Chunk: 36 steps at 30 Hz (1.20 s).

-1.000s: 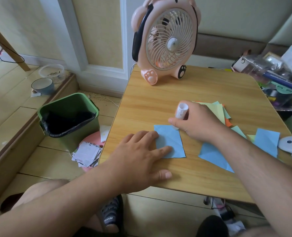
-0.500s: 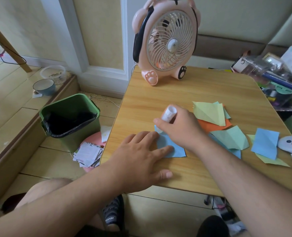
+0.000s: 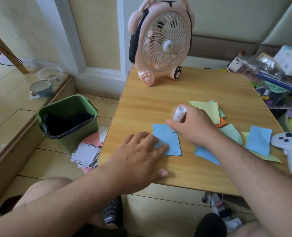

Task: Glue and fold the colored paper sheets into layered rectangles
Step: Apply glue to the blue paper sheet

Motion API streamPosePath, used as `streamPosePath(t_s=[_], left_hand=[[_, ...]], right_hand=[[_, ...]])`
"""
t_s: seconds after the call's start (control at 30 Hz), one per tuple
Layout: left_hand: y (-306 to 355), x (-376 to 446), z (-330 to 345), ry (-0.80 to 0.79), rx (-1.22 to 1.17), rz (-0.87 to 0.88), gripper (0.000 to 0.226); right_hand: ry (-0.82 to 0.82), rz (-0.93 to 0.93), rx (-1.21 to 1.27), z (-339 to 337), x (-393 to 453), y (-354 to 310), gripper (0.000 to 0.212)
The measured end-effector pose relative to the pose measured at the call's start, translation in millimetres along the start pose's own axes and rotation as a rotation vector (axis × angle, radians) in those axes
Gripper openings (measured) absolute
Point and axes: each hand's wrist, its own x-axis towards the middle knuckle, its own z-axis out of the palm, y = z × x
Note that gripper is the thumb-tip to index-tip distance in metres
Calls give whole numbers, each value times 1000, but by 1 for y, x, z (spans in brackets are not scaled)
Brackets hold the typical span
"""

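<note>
Gluing step. Right hand [image 3: 194, 127] is gripping glue stick [image 3: 179, 114], tip down on blue sheet [image 3: 167, 139] at desk [image 3: 150, 103] front. Left hand [image 3: 138, 154], fingers flat, is pinning the sheet. Next: likely folding and pressing.

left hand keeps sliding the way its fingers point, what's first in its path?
The left hand points right along the table; its fingertips already rest on the blue sheet. Next in line is probably the right hand holding the glue stick, though depth is unclear.
</note>
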Motion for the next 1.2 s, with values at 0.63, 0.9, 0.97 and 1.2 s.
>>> streamPosePath(t_s=[0.63, 0.9, 0.97, 1.2], left_hand=[[17, 7, 8, 58, 11, -119, 72], [14, 9, 8, 43, 23, -128, 71], [14, 9, 7, 31, 24, -129, 71], [12, 11, 4, 19, 9, -135, 69]], right_hand=[[34, 16, 286, 14, 10, -19, 38], [-5, -12, 112, 20, 13, -22, 36], [-7, -36, 83, 21, 11, -25, 38], [-14, -61, 9, 17, 13, -26, 38]])
